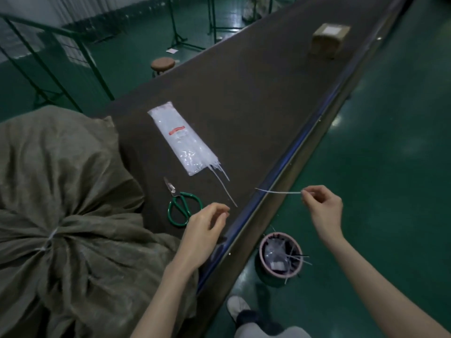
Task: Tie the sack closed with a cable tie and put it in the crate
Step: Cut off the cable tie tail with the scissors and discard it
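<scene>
A large olive-grey sack lies on the left of the dark table. Its gathered neck is bound with a white cable tie. My right hand is out past the table's right edge and pinches one end of a thin white strip of cable tie, which sticks out to the left. My left hand hovers over the table's near edge beside the scissors, fingers loosely curled with nothing visible in them. No crate is in view.
A clear packet of white cable ties lies mid-table, with a few ties poking out. Green-handled scissors lie in front of it. A pink bin of offcuts stands on the green floor. A cardboard box sits far up the table, and a round stool stands beyond its left side.
</scene>
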Demonstrator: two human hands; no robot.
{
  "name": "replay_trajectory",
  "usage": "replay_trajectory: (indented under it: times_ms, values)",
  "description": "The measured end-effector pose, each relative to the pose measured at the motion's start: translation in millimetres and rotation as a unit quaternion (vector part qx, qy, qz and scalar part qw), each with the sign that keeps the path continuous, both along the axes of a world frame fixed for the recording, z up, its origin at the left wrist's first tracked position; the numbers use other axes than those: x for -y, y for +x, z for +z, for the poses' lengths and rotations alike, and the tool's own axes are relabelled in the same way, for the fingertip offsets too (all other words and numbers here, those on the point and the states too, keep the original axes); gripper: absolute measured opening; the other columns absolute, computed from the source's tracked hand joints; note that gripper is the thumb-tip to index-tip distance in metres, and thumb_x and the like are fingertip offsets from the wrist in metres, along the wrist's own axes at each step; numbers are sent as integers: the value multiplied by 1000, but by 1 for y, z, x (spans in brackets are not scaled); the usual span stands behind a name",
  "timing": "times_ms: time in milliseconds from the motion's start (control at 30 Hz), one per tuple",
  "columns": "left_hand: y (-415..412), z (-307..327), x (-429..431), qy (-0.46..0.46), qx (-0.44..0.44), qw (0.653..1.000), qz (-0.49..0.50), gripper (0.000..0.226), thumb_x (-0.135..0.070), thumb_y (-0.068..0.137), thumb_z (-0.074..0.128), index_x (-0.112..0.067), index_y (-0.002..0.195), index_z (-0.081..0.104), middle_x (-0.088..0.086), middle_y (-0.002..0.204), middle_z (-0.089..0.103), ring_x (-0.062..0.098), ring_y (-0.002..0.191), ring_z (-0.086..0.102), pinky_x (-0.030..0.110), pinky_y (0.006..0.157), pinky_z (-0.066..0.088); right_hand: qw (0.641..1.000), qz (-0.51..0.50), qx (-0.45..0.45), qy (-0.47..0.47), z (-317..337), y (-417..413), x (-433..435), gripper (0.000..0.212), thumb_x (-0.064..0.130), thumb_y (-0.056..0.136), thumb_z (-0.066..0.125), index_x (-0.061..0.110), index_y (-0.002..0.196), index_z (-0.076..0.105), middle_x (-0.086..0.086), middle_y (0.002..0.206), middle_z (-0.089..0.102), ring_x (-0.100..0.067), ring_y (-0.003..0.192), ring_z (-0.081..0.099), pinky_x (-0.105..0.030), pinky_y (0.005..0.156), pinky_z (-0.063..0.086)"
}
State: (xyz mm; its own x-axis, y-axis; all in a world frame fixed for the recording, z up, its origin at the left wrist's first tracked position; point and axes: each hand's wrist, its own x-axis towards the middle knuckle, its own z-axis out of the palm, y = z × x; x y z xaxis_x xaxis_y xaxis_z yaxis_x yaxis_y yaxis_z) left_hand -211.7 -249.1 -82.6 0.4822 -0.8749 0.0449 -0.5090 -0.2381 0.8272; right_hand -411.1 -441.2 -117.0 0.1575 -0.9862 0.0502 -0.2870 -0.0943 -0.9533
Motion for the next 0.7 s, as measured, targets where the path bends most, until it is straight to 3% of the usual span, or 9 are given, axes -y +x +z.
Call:
replay_trajectory:
  times_ms: [100, 233, 400, 533, 700]
  values:
    - [-4, -5, 8, 15, -5, 1000, -18, 13, -16, 93, 55, -18, 100, 66, -4, 94, 71, 5, 88, 65, 27, 81, 51, 1000, -25, 8, -9, 3, -8, 9, 17, 10, 83, 67, 22, 72, 65, -3, 66, 66, -16, 63, 63, -33, 66, 52]
    - [-9, -14, 16, 41, -11, 999, -30, 13, -18, 93, 55, -21, 100, 66, -7, 93, 71, 3, 87, 65, 28, 80, 52, 995, -66, -15, -73, 9, -25, 18, 9, 13, 88, 62, 13, 79, 60, -6, 64, 62, -2, 55, 56, -17, 58, 45]
    - [-15, -23, 26, 66, 5, 997, -51, 15, -21, 94, 54, -23, 102, 66, -11, 95, 69, -1, 86, 62, 27, 79, 51, 982, -34, -140, -119, -9, -43, 24, 11, 11, 87, 62, 3, 79, 61, -10, 62, 57, -22, 55, 48, -29, 55, 39]
    - [-15, -27, 28, 79, 10, 996, -45, 16, -22, 94, 53, -24, 104, 65, -13, 97, 67, -1, 88, 62, 28, 81, 52, 965, 5, -246, -90, -39, -51, 27, 13, 13, 88, 62, 1, 84, 62, -8, 67, 61, -24, 58, 52, -29, 56, 35]
    - [-11, -27, 25, 84, -3, 996, -21, 14, -18, 94, 55, -23, 102, 65, -8, 96, 69, 3, 88, 64, 25, 79, 52, 941, 11, -339, 4, -68, -61, 27, 21, 23, 91, 59, 5, 101, 64, -16, 97, 72, -31, 84, 65, -31, 65, 43]
